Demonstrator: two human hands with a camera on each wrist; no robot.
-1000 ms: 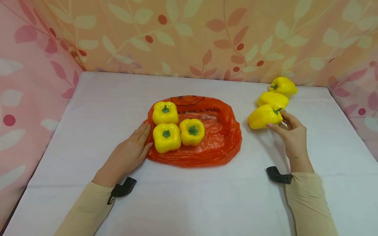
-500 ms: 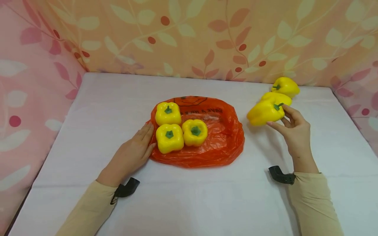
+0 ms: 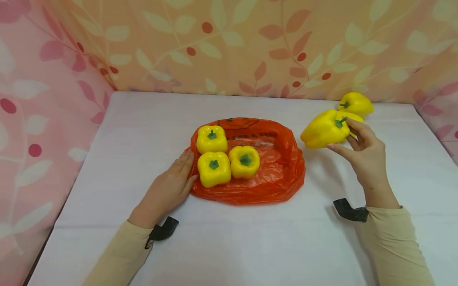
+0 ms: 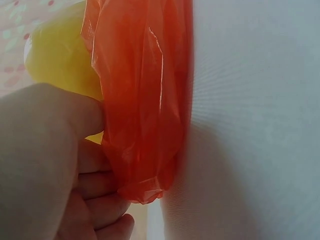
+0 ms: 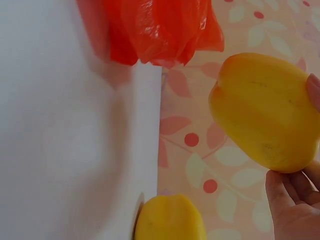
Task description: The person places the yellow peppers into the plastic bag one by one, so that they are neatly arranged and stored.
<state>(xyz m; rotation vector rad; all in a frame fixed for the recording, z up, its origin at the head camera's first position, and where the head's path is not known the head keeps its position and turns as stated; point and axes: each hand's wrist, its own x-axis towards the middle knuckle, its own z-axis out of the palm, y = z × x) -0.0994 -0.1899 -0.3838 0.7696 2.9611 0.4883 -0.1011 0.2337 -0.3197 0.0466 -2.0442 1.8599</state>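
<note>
My right hand (image 3: 368,159) pinches a yellow bell pepper (image 3: 322,129) near its green stem, between thumb and fingers. The pepper hangs above the table, tilted, right of an orange-red plastic bag (image 3: 273,176). In the right wrist view the held bell pepper (image 5: 265,110) is clear of the tabletop. Three yellow bell peppers (image 3: 214,170) stand upright, stems up, in the bag's left half. My left hand (image 3: 166,190) lies along the bag's left edge with its fingers extended against the plastic; the left wrist view shows the thumb (image 4: 87,117) touching the bag's rim.
Behind the held pepper, another yellow bell pepper (image 3: 358,116) is partly hidden. One more bell pepper (image 3: 358,104) lies by the back edge. White cloth (image 3: 250,242) covers the table, and a leaf-patterned curtain (image 3: 229,47) stands behind.
The right hand has lifted the bell pepper off the table, and it now covers part of the one behind. The left hand stays at the bag; the head view has shifted slightly.
</note>
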